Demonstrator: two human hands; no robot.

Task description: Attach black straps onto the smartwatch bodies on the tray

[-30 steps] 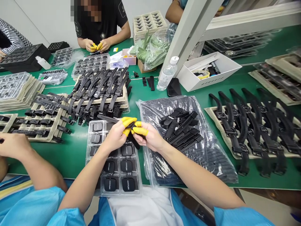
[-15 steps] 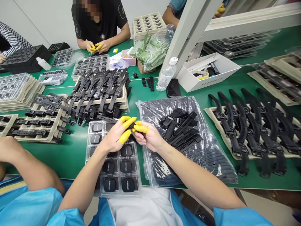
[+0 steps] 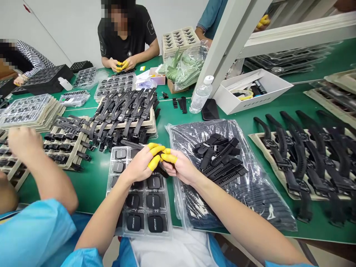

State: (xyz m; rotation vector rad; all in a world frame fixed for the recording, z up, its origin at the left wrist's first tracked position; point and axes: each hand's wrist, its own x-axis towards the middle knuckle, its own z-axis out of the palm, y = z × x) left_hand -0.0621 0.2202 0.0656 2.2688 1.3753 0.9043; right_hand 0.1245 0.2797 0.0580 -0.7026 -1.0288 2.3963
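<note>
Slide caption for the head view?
Left hand and right hand pinching a black part, clear tray below, loose straps nearby.

Plain whitish wall (image 3: 75, 29) behind – green tabletop (image 3: 89, 187) – slanting white post (image 3: 225, 48) above it

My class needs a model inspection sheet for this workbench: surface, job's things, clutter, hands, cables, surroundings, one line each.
Surface: green tabletop, largely covered with stock.
Job's things: clear tray with black square pieces in its compartments; loose black straps piled on a clear plastic bag with dark contents.
Clutter: water bottle, dark phone-like slab, open white box of odds and ends.
Hands: left hand and right hand, wearing yellow finger covers, meet around a dark piece, mostly hidden.
Cables: nothing seen.
Surroundings: person in a black shirt working opposite; neighbour's blue sleeve close by on the left; white post beyond the bottle.
</note>
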